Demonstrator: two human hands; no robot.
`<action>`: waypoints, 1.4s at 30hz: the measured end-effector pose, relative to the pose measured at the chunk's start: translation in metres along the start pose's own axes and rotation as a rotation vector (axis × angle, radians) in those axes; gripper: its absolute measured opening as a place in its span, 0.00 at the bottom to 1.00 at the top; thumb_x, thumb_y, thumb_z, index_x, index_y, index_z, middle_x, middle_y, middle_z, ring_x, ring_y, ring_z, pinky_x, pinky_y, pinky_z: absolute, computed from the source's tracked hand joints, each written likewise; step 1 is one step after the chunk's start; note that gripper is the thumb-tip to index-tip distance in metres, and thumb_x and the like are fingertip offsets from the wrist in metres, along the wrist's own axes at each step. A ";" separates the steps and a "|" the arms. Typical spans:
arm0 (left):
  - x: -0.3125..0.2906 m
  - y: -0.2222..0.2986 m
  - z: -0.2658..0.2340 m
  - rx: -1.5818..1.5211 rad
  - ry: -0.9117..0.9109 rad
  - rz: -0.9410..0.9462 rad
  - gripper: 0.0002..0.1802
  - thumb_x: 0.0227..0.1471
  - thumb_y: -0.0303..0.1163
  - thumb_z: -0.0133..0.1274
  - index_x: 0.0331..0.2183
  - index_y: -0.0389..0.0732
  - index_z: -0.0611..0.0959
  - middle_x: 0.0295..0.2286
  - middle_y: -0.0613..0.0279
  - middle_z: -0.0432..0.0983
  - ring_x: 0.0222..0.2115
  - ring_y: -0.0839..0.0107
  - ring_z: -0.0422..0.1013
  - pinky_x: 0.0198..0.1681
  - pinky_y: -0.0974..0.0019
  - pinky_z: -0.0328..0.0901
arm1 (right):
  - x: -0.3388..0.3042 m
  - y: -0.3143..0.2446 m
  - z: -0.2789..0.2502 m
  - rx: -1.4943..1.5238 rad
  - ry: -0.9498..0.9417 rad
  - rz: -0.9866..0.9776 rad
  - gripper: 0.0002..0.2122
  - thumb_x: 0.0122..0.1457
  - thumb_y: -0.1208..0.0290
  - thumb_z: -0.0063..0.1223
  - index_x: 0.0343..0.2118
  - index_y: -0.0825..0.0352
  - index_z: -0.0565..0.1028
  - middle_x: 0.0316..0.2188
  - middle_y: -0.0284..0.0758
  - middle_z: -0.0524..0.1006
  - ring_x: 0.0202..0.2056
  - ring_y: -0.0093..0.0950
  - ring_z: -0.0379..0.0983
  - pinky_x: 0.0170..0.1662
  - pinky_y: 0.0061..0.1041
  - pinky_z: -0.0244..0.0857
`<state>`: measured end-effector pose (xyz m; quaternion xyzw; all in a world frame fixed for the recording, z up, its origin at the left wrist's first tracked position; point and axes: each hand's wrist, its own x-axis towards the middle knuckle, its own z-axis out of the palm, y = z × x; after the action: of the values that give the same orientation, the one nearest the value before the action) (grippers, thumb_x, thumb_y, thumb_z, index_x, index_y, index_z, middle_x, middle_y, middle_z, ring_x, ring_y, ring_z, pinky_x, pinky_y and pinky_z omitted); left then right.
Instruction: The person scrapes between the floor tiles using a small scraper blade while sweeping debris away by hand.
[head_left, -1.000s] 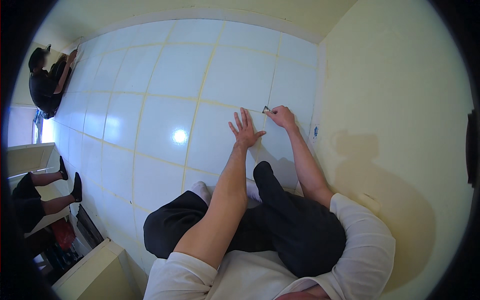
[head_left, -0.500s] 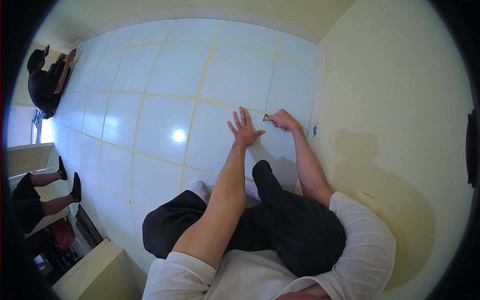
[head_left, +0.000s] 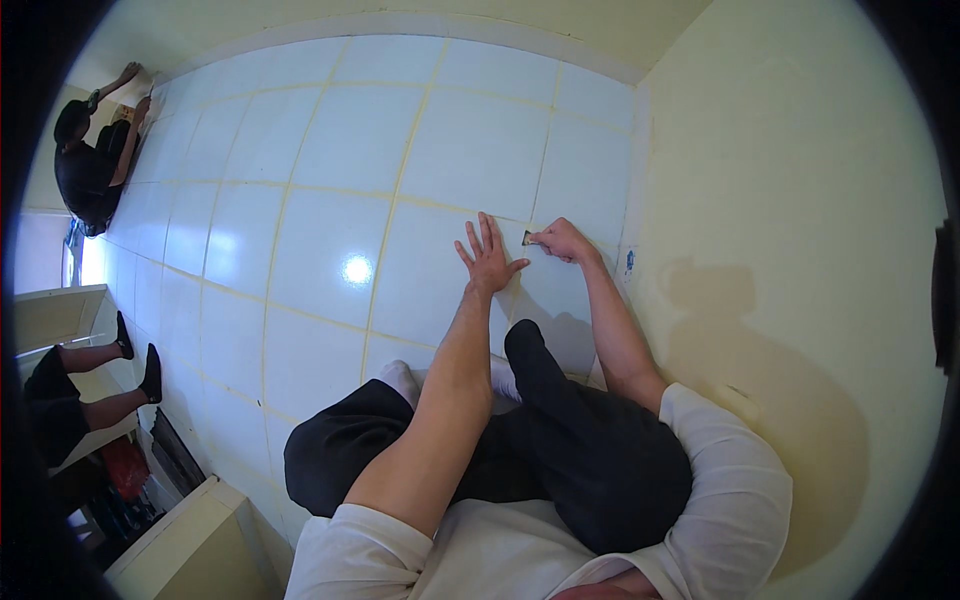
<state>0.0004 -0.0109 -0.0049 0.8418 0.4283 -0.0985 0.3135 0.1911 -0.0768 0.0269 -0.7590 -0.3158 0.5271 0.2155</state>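
black-edged, one small flat tool (head_left: 527, 238) is clamped between the fingers of our one right hand (head_left: 560, 241), near the crossing of two yellow grout lines (head_left: 395, 195). to its left, our left hand (head_left: 488, 268) lies palm down, all five fingers spread apart, on the glossy pale-blue tile floor (head_left: 475, 150). nearer us are our two grey-socked feet (head_left: 400, 380), beside our black cloth trousers (head_left: 605, 455). on our right rises one smooth cream wall (head_left: 800, 180), bearing our shadow (head_left: 715, 290). well away on our left, we see one crouching person in black (head_left: 88, 170), plus two bare lower legs (head_left: 92, 358) in two black shoes (head_left: 152, 378).
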 end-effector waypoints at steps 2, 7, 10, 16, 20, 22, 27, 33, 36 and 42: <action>-0.001 -0.001 0.001 -0.001 0.007 0.004 0.72 0.45 0.67 0.58 0.66 0.42 0.27 0.67 0.57 0.14 0.66 0.46 0.13 0.62 0.28 0.17 | -0.001 0.002 0.002 0.090 0.068 0.008 0.22 0.57 0.57 0.60 0.12 0.64 0.71 0.07 0.27 0.65 0.07 0.19 0.57 0.11 0.24 0.48; -0.002 0.000 -0.001 -0.003 -0.010 -0.003 0.72 0.45 0.66 0.57 0.66 0.41 0.28 0.67 0.56 0.14 0.66 0.46 0.13 0.62 0.28 0.16 | -0.001 0.001 0.003 0.037 0.048 -0.003 0.22 0.57 0.56 0.60 0.12 0.65 0.71 0.08 0.27 0.65 0.07 0.19 0.57 0.11 0.24 0.48; -0.003 -0.001 -0.001 0.005 0.006 0.002 0.72 0.45 0.67 0.57 0.66 0.41 0.28 0.67 0.56 0.15 0.66 0.46 0.13 0.62 0.28 0.16 | 0.001 0.002 0.003 0.080 0.044 -0.008 0.22 0.57 0.56 0.61 0.11 0.65 0.72 0.07 0.27 0.65 0.07 0.18 0.56 0.10 0.24 0.47; -0.003 0.001 -0.001 -0.013 -0.006 0.004 0.72 0.45 0.67 0.57 0.66 0.41 0.28 0.67 0.56 0.15 0.66 0.45 0.13 0.61 0.28 0.16 | 0.004 0.004 0.002 0.100 0.052 0.004 0.23 0.57 0.55 0.61 0.12 0.65 0.72 0.06 0.27 0.63 0.06 0.18 0.55 0.10 0.23 0.46; -0.002 -0.001 -0.001 -0.005 0.003 0.005 0.72 0.44 0.66 0.58 0.66 0.41 0.27 0.67 0.56 0.15 0.66 0.45 0.13 0.61 0.28 0.16 | 0.004 0.001 0.001 0.107 0.056 0.034 0.23 0.57 0.54 0.62 0.11 0.65 0.71 0.05 0.26 0.62 0.06 0.18 0.54 0.10 0.23 0.45; -0.003 0.000 0.000 -0.001 -0.009 0.001 0.72 0.44 0.67 0.58 0.66 0.42 0.27 0.67 0.56 0.14 0.66 0.45 0.13 0.61 0.28 0.16 | 0.005 0.003 0.000 0.098 0.044 0.017 0.23 0.57 0.54 0.62 0.12 0.65 0.71 0.05 0.26 0.62 0.06 0.17 0.53 0.10 0.23 0.44; -0.003 -0.002 0.000 0.005 -0.010 -0.006 0.72 0.44 0.67 0.58 0.66 0.42 0.27 0.67 0.56 0.14 0.66 0.45 0.12 0.61 0.27 0.17 | 0.007 0.004 0.001 0.090 -0.023 0.014 0.23 0.57 0.55 0.62 0.12 0.64 0.71 0.06 0.25 0.61 0.07 0.17 0.51 0.10 0.22 0.43; -0.001 0.001 0.000 0.000 -0.002 0.004 0.72 0.45 0.67 0.58 0.66 0.41 0.28 0.67 0.56 0.14 0.66 0.45 0.12 0.61 0.27 0.17 | 0.019 0.016 -0.003 0.089 -0.006 0.014 0.23 0.53 0.52 0.65 0.12 0.64 0.72 0.08 0.26 0.64 0.09 0.18 0.53 0.12 0.24 0.45; -0.002 0.001 0.002 -0.003 0.003 0.013 0.72 0.45 0.67 0.58 0.66 0.41 0.28 0.67 0.56 0.14 0.66 0.45 0.12 0.61 0.27 0.17 | 0.021 0.023 -0.001 0.128 0.076 -0.011 0.23 0.53 0.52 0.65 0.12 0.64 0.72 0.08 0.27 0.64 0.09 0.18 0.52 0.12 0.25 0.45; -0.004 -0.004 0.001 0.007 0.001 -0.002 0.72 0.45 0.67 0.58 0.66 0.41 0.28 0.67 0.55 0.14 0.66 0.45 0.13 0.61 0.27 0.17 | 0.020 0.011 0.002 0.063 0.004 0.053 0.24 0.53 0.51 0.65 0.12 0.64 0.71 0.07 0.27 0.64 0.08 0.19 0.53 0.12 0.24 0.45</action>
<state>-0.0049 -0.0121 -0.0059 0.8423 0.4292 -0.1000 0.3105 0.1963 -0.0707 0.0059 -0.7610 -0.2782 0.5407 0.2261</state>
